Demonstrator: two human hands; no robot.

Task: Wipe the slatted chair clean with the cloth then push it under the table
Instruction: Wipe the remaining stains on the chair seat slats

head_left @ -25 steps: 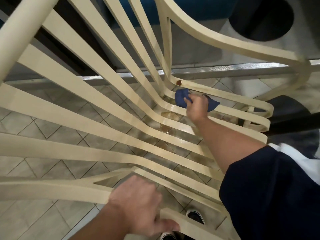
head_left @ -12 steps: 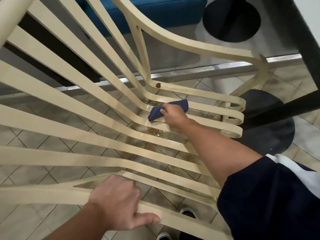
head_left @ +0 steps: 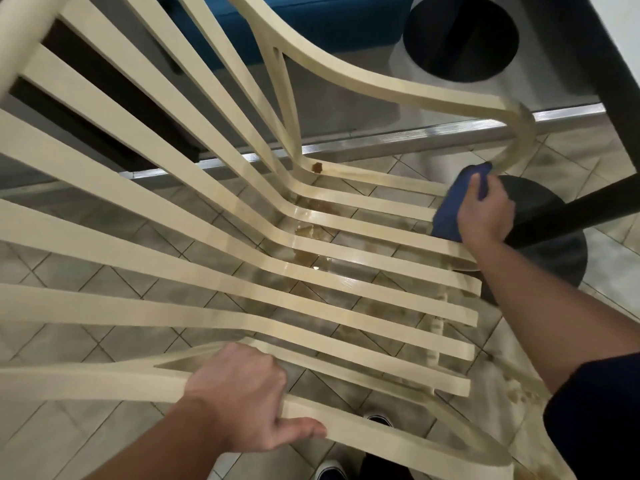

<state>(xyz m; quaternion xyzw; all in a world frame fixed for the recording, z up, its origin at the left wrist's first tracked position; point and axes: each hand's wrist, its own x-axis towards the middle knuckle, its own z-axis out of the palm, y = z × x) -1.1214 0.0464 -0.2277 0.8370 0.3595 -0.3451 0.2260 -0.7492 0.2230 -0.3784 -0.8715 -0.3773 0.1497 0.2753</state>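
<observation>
A cream slatted chair [head_left: 173, 216] fills the view, seen from above and behind. My left hand [head_left: 242, 396] grips its near armrest, fingers curled over the rail and thumb along the edge. My right hand [head_left: 485, 213] holds a blue cloth [head_left: 453, 209] at the front ends of the far seat slats, near the curved far armrest. A brown spot [head_left: 317, 167] sits on the far slat at the seat's back bend. Wet brownish smears [head_left: 308, 233] show on the middle slats and the floor below.
A dark table edge [head_left: 616, 64] crosses the upper right, with its black post and round base [head_left: 554, 230] just beyond the chair's front. A second black round base [head_left: 464, 39] and a blue bench [head_left: 311, 15] lie farther back. A metal floor strip [head_left: 415, 133] crosses behind. My shoes [head_left: 329, 471] show below.
My right hand has swept the cloth from the back bend of the seat out to the front ends of the slats. The view shifted; my left hand stays on the armrest.
</observation>
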